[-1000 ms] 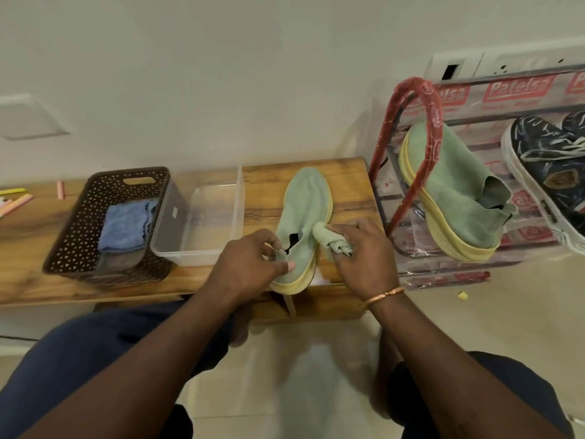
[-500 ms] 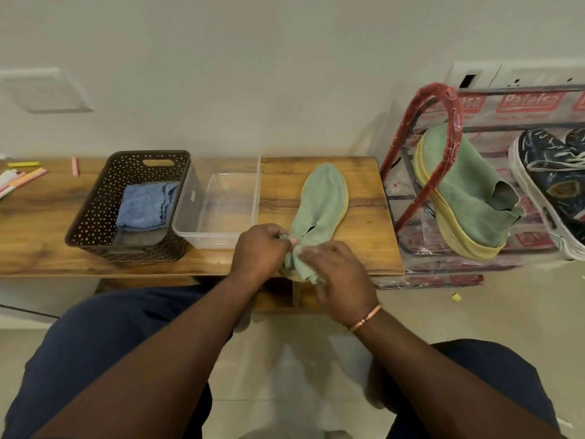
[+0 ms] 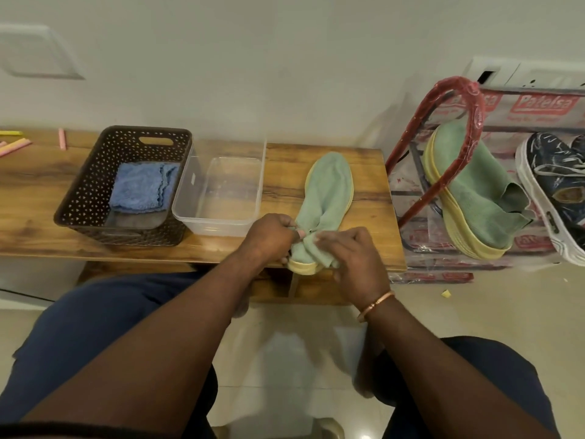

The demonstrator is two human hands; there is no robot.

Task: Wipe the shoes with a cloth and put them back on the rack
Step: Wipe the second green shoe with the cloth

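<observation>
A pale green knit shoe (image 3: 329,185) with a yellow sole lies on the wooden bench (image 3: 368,198), toe pointing away from me. My left hand (image 3: 269,236) pinches the left side of its collar. My right hand (image 3: 357,258) presses a small green cloth (image 3: 316,251) against the heel end, which overhangs the bench's front edge. The cloth is nearly the shoe's colour, so its outline is hard to tell. The matching green shoe (image 3: 468,191) leans on the red-framed shoe rack (image 3: 474,99) at the right.
A dark patterned sneaker (image 3: 557,182) sits on the rack beside the green one. Left of the shoe stand a clear plastic tub (image 3: 221,224) and a brown perforated basket (image 3: 91,185) holding a blue cloth (image 3: 142,188). Chalk sticks (image 3: 62,138) lie at the far left.
My right hand has carried the cloth from the shoe's right side down onto its heel. My left hand has kept its grip on the collar.
</observation>
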